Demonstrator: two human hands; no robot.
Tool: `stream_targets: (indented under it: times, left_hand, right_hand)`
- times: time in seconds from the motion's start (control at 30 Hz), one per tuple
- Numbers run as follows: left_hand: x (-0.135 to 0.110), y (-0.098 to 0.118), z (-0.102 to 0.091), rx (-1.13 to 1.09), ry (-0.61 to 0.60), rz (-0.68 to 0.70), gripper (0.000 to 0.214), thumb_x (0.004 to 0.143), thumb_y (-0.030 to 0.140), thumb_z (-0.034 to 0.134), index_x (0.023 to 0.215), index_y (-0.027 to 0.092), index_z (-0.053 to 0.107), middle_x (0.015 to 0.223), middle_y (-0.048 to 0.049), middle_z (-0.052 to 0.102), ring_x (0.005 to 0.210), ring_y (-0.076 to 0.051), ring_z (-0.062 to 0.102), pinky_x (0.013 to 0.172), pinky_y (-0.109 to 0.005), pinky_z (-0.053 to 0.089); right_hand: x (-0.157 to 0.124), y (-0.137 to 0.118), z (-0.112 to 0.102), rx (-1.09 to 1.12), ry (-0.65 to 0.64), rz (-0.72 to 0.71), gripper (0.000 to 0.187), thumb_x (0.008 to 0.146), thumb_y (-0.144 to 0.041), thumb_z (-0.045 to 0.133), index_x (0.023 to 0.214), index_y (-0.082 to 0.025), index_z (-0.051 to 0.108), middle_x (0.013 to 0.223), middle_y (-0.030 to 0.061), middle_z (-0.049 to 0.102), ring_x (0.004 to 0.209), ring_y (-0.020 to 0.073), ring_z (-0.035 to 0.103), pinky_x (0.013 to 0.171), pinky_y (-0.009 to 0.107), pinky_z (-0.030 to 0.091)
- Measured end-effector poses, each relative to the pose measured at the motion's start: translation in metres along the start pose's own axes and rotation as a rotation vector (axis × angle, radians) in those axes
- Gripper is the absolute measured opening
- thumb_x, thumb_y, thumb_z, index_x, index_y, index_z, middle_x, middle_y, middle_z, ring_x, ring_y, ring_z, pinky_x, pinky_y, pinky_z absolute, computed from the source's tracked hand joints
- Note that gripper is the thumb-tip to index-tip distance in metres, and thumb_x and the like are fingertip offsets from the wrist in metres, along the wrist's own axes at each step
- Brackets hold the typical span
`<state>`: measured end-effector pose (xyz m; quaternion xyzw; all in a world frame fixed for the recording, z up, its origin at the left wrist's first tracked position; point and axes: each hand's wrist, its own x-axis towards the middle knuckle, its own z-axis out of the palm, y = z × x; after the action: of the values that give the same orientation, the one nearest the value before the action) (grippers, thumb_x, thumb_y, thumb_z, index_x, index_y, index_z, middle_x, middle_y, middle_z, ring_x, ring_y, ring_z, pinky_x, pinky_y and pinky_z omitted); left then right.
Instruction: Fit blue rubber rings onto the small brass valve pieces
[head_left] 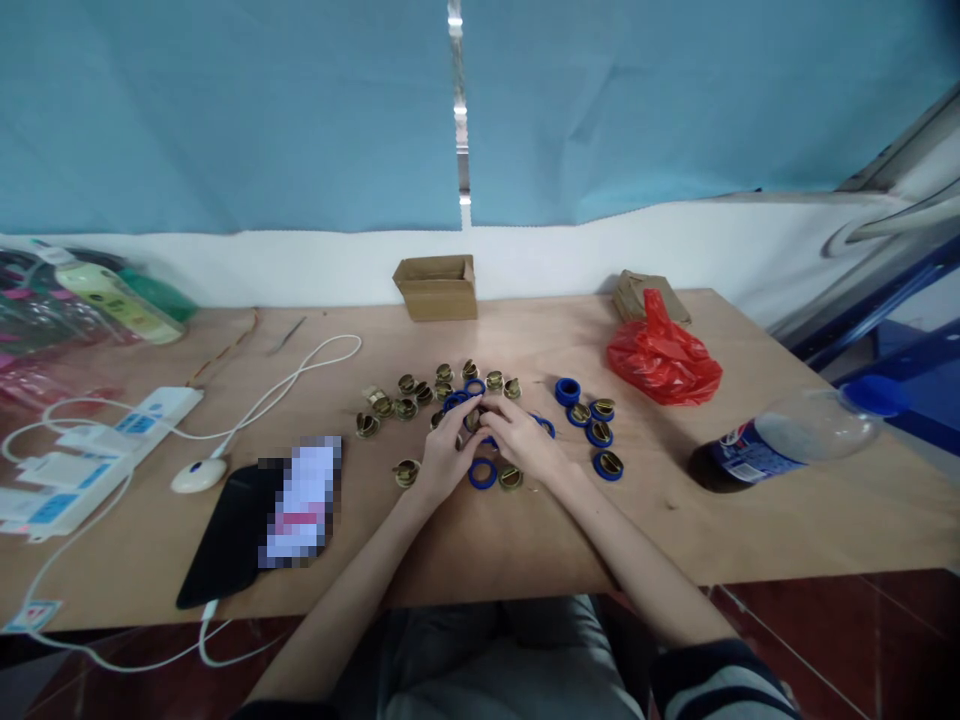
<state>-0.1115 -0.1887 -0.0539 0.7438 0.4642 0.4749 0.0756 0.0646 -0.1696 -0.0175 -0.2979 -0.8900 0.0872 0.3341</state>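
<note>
Over the middle of the table, my left hand [445, 448] and my right hand [521, 436] meet at the fingertips. Pinched between them is a small brass-coloured round piece with a raised bar [473, 421], partly covered by the fingers. A blue ring [482, 474] lies flat just below my hands, beside another brass-coloured piece [511, 478]. More loose brass-coloured pieces [406, 408] are scattered to the left and behind. To the right, several brass-coloured pieces sit in blue rings [608, 465], near a small stack of blue rings [568, 391].
An open cardboard box [439, 290] stands at the back. Rightward are a red plastic bag [664, 360] and a tilted cola bottle [772, 440]. On the left lie a black phone [232, 535], a pixelated object [304, 500], white cables and a power strip [112, 460].
</note>
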Motion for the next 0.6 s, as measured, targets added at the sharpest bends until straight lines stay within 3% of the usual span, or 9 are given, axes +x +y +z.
stream_targets:
  times: [0.27, 0.6]
  left_hand:
    - [-0.003, -0.001, 0.002, 0.022, -0.001, -0.026, 0.045, 0.09, 0.022, 0.068, 0.133, 0.022, 0.058, 0.125, -0.009, 0.072, 0.109, -0.021, 0.072, 0.096, -0.034, 0.058]
    - [-0.002, -0.001, 0.005, 0.03, 0.032, 0.034, 0.043, 0.09, 0.023, 0.068, 0.132, 0.022, 0.057, 0.124, -0.0091, 0.071, 0.113, -0.022, 0.069, 0.1, -0.036, 0.057]
  right_hand:
    - [0.0, 0.0, 0.001, -0.094, -0.044, -0.018, 0.017, 0.101, -0.019, 0.048, 0.105, -0.011, 0.063, 0.122, 0.0191, 0.061, 0.111, 0.0259, 0.062, 0.094, 0.041, 0.057]
    - [0.002, 0.007, -0.013, -0.086, -0.183, 0.029, 0.012, 0.101, -0.019, 0.052, 0.103, -0.016, 0.064, 0.115, 0.012, 0.066, 0.099, 0.0206, 0.066, 0.083, 0.033, 0.057]
